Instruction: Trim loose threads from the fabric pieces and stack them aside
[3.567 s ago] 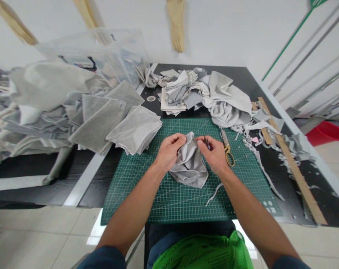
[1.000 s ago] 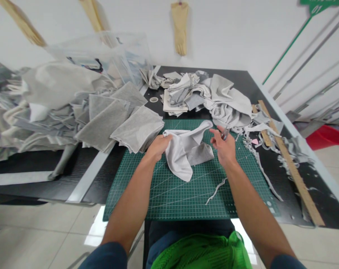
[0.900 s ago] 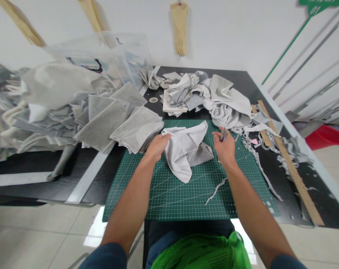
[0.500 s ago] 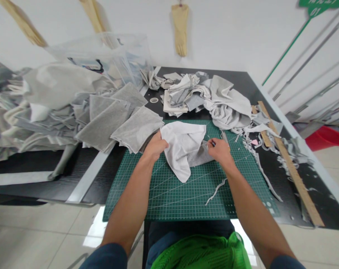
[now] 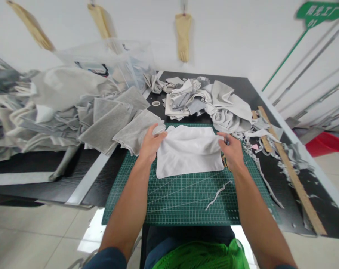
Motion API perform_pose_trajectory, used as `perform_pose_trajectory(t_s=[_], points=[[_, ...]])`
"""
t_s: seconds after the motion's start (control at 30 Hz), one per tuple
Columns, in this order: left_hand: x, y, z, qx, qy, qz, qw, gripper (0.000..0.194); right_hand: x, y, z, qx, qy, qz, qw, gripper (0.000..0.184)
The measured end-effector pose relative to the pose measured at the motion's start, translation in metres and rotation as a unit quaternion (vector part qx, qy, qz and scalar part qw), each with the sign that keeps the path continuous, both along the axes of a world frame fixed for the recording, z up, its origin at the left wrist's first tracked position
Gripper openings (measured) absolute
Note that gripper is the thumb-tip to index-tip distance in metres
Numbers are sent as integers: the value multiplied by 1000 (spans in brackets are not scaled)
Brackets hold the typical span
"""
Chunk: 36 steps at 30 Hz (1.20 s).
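Note:
A white cloth (image 5: 189, 151) is spread over the green cutting mat (image 5: 183, 201), its surface lightly wrinkled. My left hand (image 5: 151, 144) pinches its upper left corner between thumb and fingers, beside a folded grey cloth (image 5: 135, 132). At the upper right edge, my right hand (image 5: 233, 151) grips the cloth. A small dark, pointed object (image 5: 227, 139) also sticks up between those fingers; its kind I cannot make out. Gold-coloured loops (image 5: 224, 161), perhaps scissor handles, show beside the right hand, partly hidden. A thin white strip (image 5: 218, 196) lies on the mat nearer to me.
Grey cloths (image 5: 62, 89) are heaped at the left, before a clear plastic box (image 5: 102, 56). More cloths (image 5: 197, 93) are piled behind the mat. Wooden rulers (image 5: 295, 175) and cloth scraps lie at the right. A tape roll (image 5: 156, 103) sits on the black table.
The white cloth, bunched with its grey underside partly showing, has been spread flat. My right hand has moved right with its edge. The left hand stays near the left corner.

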<state>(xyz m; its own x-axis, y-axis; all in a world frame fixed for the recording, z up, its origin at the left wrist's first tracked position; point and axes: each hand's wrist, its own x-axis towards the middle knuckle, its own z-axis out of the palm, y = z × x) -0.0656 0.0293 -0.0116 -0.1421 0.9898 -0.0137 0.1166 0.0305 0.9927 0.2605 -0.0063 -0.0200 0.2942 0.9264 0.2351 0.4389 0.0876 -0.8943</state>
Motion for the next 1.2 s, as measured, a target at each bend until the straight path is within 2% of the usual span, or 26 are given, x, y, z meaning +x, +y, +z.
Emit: perform_pose_trajectory(t_s=[0.07, 0.13, 0.2, 0.27, 0.4, 0.47, 0.5, 0.57, 0.63, 0.7, 0.8, 0.9, 0.97, 1.03, 1.13, 1.2], points=[[-4, -4, 6, 12, 46, -68, 997, 65, 3, -1, 2, -11, -66, 32, 997, 44], [-7, -5, 10, 37, 172, -72, 982, 57, 5, -1, 3, 3, -144, 30, 989, 43], [-9, -4, 11, 65, 294, -27, 953, 49, 7, -1, 3, 25, -200, -2, 979, 35], [-9, -3, 12, 80, 373, 21, 924, 38, 8, 0, 3, 54, -225, -33, 972, 27], [-8, -3, 14, 120, 422, 80, 895, 19, 10, -2, 9, 135, -212, -63, 966, 18], [-10, -4, 15, 160, 385, 81, 905, 10, 10, -5, 16, 161, -170, -47, 971, 18], [-12, -4, 16, 167, 344, 65, 922, 6, 10, -7, 19, 164, -145, -37, 975, 19], [-16, -5, 18, 151, 219, 9, 964, 8, 9, -11, 24, 160, -99, -32, 982, 22], [-19, -7, 20, 124, 75, -34, 989, 17, 9, -14, 26, 169, -55, -64, 982, 33], [-20, -11, 23, 122, -39, -42, 991, 26, 9, -15, 27, 194, -20, -106, 975, 40], [-18, -18, 30, 120, -141, -28, 982, 31, 9, -17, 29, 221, 21, -133, 966, 44], [-13, -22, 37, 62, -194, -5, 979, 32, 9, -18, 34, 215, 82, -118, 966, 47], [-11, -20, 37, 15, -204, -2, 979, 33, 8, -17, 36, 157, 130, -90, 975, 49], [-9, -15, 33, -23, -203, -14, 979, 33, 5, -14, 34, 70, 188, -56, 978, 50], [0, -11, 22, -58, -201, -56, 976, 33, -10, -11, 28, -31, 293, -11, 956, 49], [12, -14, 16, -67, -191, -94, 975, 35, -25, -13, 25, -49, 324, 21, 944, 49]])
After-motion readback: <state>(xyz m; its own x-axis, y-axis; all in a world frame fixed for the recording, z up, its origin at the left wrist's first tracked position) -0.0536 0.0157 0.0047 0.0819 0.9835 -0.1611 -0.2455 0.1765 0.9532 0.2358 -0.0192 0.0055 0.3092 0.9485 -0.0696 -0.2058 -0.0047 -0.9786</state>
